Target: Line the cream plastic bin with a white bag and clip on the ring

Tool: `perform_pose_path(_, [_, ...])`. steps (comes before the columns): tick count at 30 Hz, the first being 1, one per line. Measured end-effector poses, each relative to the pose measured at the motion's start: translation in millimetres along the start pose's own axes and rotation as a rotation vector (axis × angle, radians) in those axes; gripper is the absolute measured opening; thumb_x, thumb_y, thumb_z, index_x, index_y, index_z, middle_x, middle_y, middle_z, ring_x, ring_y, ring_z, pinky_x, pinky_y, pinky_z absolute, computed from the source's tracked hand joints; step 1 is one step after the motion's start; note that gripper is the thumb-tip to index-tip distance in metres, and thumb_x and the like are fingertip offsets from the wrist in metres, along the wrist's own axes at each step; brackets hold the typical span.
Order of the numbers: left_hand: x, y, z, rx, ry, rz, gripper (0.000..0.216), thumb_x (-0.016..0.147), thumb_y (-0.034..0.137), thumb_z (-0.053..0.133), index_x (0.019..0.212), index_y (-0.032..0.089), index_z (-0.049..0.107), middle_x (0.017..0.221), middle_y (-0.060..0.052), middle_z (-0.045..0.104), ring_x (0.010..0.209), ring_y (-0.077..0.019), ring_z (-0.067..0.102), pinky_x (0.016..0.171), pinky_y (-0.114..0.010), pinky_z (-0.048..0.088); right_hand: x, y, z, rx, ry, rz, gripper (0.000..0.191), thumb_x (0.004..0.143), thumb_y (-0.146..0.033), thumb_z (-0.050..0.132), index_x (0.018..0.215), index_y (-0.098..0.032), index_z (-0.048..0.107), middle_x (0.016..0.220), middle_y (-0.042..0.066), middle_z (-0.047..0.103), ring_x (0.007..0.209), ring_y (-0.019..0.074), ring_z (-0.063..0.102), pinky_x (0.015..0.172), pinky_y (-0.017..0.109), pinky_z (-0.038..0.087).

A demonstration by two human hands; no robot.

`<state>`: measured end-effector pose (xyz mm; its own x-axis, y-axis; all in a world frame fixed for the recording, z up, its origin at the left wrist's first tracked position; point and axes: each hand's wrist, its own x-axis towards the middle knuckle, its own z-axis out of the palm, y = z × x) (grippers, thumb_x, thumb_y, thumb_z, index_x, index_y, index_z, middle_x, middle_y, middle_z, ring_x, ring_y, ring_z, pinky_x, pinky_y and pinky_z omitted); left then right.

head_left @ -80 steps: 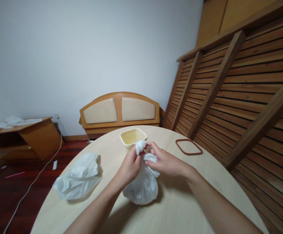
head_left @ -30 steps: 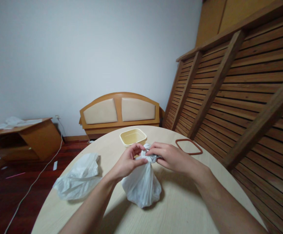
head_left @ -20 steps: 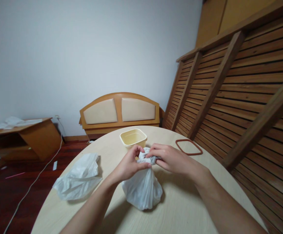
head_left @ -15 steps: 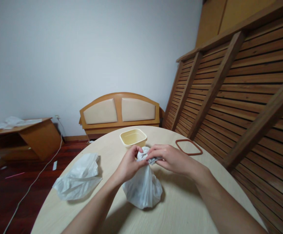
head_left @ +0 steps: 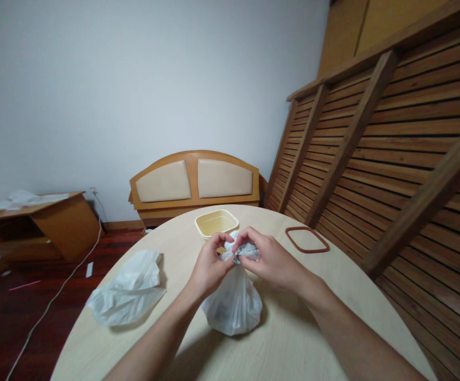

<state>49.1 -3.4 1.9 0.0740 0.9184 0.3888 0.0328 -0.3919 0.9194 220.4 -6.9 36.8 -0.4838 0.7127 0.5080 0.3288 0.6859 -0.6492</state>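
A white plastic bag [head_left: 233, 307] with something bulky inside rests on the round table [head_left: 313, 338], its neck bunched upward. My left hand [head_left: 213, 264] pinches the gathered top from the left, thumb and fingers closed on the plastic. From the right, my right hand [head_left: 264, 259] grips the same bunched neck, its fingertips close to the left ones. The bag's contents are hidden. Just behind my hands stands a pale yellow plastic container [head_left: 217, 223], open at the top.
A second white plastic bag [head_left: 129, 291] lies crumpled on the left of the table. Toward the right edge is a brown rounded frame [head_left: 307, 239]. Wooden slats [head_left: 373, 174] lean along the right side; a headboard [head_left: 194, 180] stands beyond the table.
My right hand has shifted left and turned, bringing its fingers nearer my left hand at the bag's neck. The bag's body has risen slightly.
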Motion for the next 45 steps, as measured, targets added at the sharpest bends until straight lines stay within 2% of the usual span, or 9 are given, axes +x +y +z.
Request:
perform_pose_path(5, [-1,5,0,-0.112,-0.070,-0.051,0.042,0.063,0.029,0.087,0.094,0.018,0.060,0.094,-0.004,0.071,0.084,-0.0175,0.065,0.070,-0.024,0.048,2,3,1,-0.003,0.155,0.012,0.027,0.075,-0.006,0.067,0.097,-0.021,0.060,0.097,0.000,0.069,0.087,0.0159,0.066,0.076,0.026,0.049])
perform_pose_path(10, [2,0,-3,-0.189,-0.038,-0.094,0.044,0.062,0.034,0.089,0.091,0.016,0.061,0.089,-0.006,0.073,0.083,-0.0180,0.067,0.072,-0.026,0.050,3,5,2,-0.008,0.280,-0.015,0.023,0.076,-0.008,0.070,0.095,-0.020,0.064,0.094,0.001,0.071,0.082,0.0158,0.068,0.074,0.027,0.054])
perform_pose_path(12, [3,-1,-4,-0.210,-0.010,-0.116,0.046,0.061,0.035,0.090,0.090,0.015,0.061,0.085,-0.005,0.073,0.079,-0.0170,0.067,0.072,-0.026,0.050,2,4,2,0.009,0.262,-0.043,0.020,0.079,-0.007,0.067,0.094,-0.020,0.067,0.093,0.001,0.073,0.084,0.0158,0.069,0.077,0.028,0.056])
perform_pose_path(19, [5,3,-9,-0.272,0.083,-0.171,0.048,0.053,0.032,0.094,0.083,0.016,0.060,0.080,-0.001,0.071,0.074,-0.0141,0.066,0.072,-0.023,0.049,1,4,-5,0.064,0.035,-0.114,0.042,0.081,-0.003,0.059,0.114,-0.023,0.074,0.119,0.005,0.075,0.110,0.0196,0.069,0.095,0.034,0.056])
perform_pose_path(25, [4,7,-7,-0.228,0.032,-0.133,0.054,0.046,0.026,0.097,0.082,0.017,0.058,0.080,0.001,0.070,0.071,-0.0123,0.063,0.066,-0.021,0.048,0,13,-11,0.126,0.002,0.020,0.022,0.084,-0.019,0.070,0.102,-0.026,0.081,0.098,0.003,0.081,0.086,0.0203,0.075,0.084,0.034,0.060])
perform_pose_path(29, [1,8,-4,-0.170,-0.022,-0.075,0.048,0.055,0.030,0.094,0.087,0.017,0.059,0.084,0.000,0.069,0.073,-0.0124,0.061,0.065,-0.021,0.048,0,15,-11,0.183,0.001,0.074,0.017,0.082,-0.022,0.073,0.096,-0.024,0.082,0.088,0.003,0.081,0.077,0.0190,0.074,0.075,0.029,0.058])
perform_pose_path(34, [-2,8,-4,-0.111,-0.104,-0.051,0.041,0.067,0.034,0.088,0.094,0.017,0.062,0.093,-0.004,0.069,0.076,-0.0133,0.062,0.065,-0.022,0.048,-1,11,-14,0.180,-0.024,0.112,0.015,0.084,-0.025,0.072,0.094,-0.023,0.082,0.086,0.003,0.079,0.079,0.0182,0.072,0.070,0.026,0.053])
perform_pose_path(42, [-1,8,-11,-0.311,-0.292,-0.092,0.043,0.073,0.036,0.086,0.107,0.018,0.065,0.099,-0.006,0.070,0.086,-0.0173,0.066,0.079,-0.028,0.051,-1,9,-19,0.170,-0.025,0.160,0.009,0.080,-0.026,0.073,0.082,-0.018,0.075,0.078,0.003,0.074,0.073,0.0170,0.068,0.067,0.027,0.052])
perform_pose_path(45, [-3,10,-12,-0.372,-0.328,-0.063,0.038,0.073,0.032,0.087,0.103,0.020,0.068,0.097,-0.004,0.070,0.087,-0.0168,0.065,0.081,-0.028,0.051,-1,6,-18,0.163,0.042,0.092,0.026,0.075,-0.019,0.076,0.100,-0.019,0.067,0.098,0.003,0.073,0.092,0.0185,0.068,0.082,0.032,0.054])
